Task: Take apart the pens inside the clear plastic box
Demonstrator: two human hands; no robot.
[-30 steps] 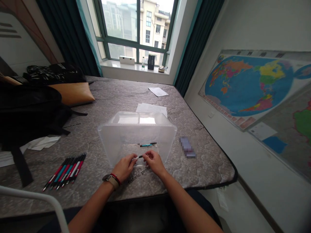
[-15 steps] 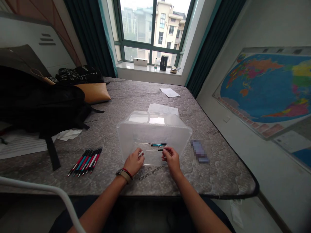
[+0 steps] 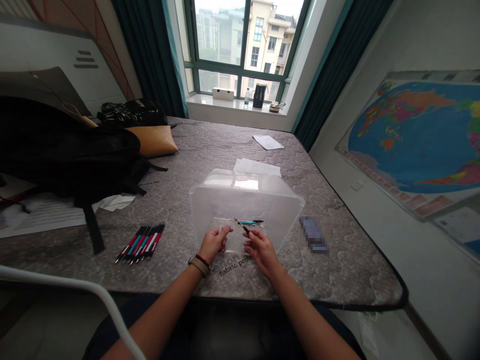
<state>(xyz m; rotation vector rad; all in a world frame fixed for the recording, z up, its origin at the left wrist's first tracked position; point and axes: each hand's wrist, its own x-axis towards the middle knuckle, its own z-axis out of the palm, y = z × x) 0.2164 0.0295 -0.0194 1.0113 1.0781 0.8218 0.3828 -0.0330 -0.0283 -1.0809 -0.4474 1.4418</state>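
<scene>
Left hand [image 3: 213,246], at 8 o'clock of the translucent plastic box [image 3: 200,210]: grip closed on a small white piece [image 3: 220,229], partly hidden by fingers. Right hand [image 3: 263,251], at 5 o'clock: grip pinching a slim black pen part [image 3: 245,229], its thin end toward 10–11 o'clock. Teal-and-black pen [image 3: 247,222] inside box, 11 o'clock of right hand. Row of red, teal, white and black pens [image 3: 140,243] on grey patterned mattress [image 3: 180,200], between 8 and 9 o'clock of box. White printed papers [image 3: 258,166]: 12 o'clock.
</scene>
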